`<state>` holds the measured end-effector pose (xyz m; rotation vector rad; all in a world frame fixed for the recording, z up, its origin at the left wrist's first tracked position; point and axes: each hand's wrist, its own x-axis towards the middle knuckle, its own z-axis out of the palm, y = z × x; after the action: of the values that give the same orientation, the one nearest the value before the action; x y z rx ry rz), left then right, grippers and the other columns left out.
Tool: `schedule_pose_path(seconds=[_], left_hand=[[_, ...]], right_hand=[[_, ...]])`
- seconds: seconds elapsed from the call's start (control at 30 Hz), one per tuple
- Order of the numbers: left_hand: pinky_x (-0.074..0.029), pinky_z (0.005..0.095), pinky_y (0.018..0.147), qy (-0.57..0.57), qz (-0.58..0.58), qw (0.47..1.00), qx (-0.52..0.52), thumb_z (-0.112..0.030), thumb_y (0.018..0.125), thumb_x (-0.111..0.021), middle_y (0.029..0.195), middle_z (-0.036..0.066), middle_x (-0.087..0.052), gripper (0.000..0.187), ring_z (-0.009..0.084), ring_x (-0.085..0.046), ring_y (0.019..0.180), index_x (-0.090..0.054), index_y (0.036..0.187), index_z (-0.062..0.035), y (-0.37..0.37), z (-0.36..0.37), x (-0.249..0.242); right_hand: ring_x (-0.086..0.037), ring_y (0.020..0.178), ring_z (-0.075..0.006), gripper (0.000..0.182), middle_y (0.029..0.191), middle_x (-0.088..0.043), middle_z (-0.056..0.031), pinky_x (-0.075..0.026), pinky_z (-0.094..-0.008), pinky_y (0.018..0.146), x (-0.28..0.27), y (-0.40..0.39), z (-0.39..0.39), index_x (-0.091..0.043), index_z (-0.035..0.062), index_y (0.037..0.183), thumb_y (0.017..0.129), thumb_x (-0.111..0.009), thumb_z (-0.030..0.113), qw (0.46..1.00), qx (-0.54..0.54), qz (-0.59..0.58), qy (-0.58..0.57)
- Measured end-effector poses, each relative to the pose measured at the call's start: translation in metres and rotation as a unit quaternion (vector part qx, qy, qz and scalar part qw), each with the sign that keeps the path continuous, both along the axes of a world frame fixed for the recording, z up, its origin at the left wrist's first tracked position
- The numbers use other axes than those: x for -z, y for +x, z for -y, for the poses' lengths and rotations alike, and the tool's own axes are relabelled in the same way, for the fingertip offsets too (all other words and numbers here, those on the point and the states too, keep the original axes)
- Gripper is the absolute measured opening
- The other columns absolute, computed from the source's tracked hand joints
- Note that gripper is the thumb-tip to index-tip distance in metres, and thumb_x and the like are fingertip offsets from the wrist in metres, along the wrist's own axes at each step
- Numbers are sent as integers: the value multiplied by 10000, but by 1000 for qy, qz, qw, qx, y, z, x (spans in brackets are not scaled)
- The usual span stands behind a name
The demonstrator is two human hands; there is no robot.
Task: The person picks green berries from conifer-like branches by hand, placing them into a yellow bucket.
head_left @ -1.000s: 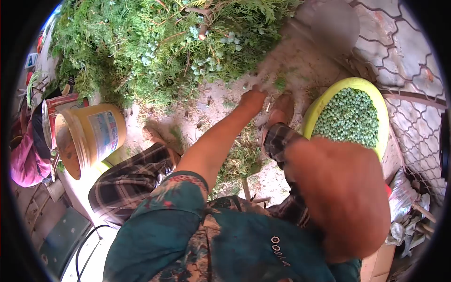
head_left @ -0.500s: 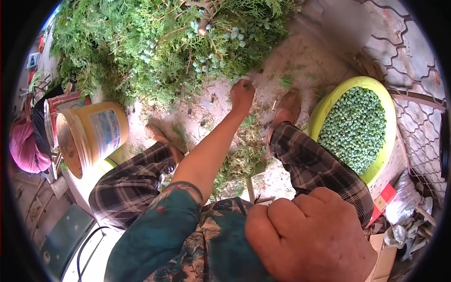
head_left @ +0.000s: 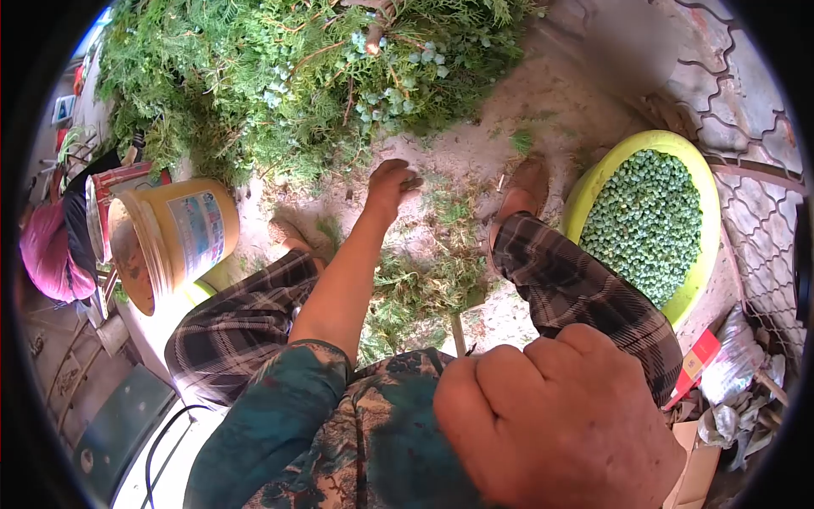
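My left hand [head_left: 393, 185] is stretched forward over the dusty ground, just short of the heap of green conifer branches [head_left: 254, 85]. Its fingers look slightly apart, and I see nothing in them. Clusters of pale blue-green cones [head_left: 386, 106] hang on the nearest branches. Close to the camera, my right hand [head_left: 560, 416] is held in front of my chest with the fingers curled in. Its palm side is turned away, so whatever it may hold is hidden. To the right stands a yellow-green tub [head_left: 709, 212] filled with small green cones [head_left: 644, 220].
A yellow bucket [head_left: 174, 233] lies tipped on its side at left, beside a pink bag [head_left: 55, 254]. Loose green clippings [head_left: 424, 280] are scattered between my feet. At lower right are a red box [head_left: 691, 369] and plastic wrapping [head_left: 733, 360].
My left hand has drawn back from the branches, moving left and a little toward me, and its fingers have loosened. My right hand stays in nearly the same place, still curled.
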<state>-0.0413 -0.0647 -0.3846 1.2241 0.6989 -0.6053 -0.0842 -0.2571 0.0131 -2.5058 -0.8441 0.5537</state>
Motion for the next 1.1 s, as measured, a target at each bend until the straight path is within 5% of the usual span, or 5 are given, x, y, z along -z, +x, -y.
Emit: schedule_pose_path(seconds=[0.2,0.4,0.63,0.97,1.1], left_hand=[[-493,283,468,181,-31,977,-112,-165,799,-617,716,72,-603,155,147,-635,671,-620,892,-41,-25,-38,39],[-463,491,791,583,204,759,204,-223,819,-559,951,223,-631,359,380,-606,874,-585,1161,-116,-27,-22,64],[-566,437,665,54,-7,998,3,-48,845,-566,945,231,-606,168,309,-655,773,-479,980,0,-18,10,-3],[-522,323,642,-238,89,937,240,-240,898,-542,952,87,-598,387,193,-621,780,-445,1214,-37,-4,156,-231],[-521,303,570,-39,305,877,369,-188,899,-545,900,99,-593,296,175,-621,692,-508,1136,-14,4,165,-261]], right_hand=[[-496,496,-138,217,582,-431,-15,-392,-287,460,2,-4,1,-569,41,729,531,-594,124,1000,-13,22,-5],[-524,536,-172,166,611,-465,-32,-422,-306,503,6,10,-2,-548,63,739,588,-592,117,999,-21,42,18],[-556,582,-211,117,644,-505,-52,-458,-329,554,8,-7,-5,-524,88,750,655,-590,108,998,14,39,48],[-597,603,-325,86,671,-575,-128,-468,-411,539,9,3,-1,-502,32,763,710,-559,69,985,-17,54,164],[-621,700,-353,109,739,-610,-163,-484,-445,587,3,9,-2,-513,7,806,714,-550,51,981,-35,46,186]])
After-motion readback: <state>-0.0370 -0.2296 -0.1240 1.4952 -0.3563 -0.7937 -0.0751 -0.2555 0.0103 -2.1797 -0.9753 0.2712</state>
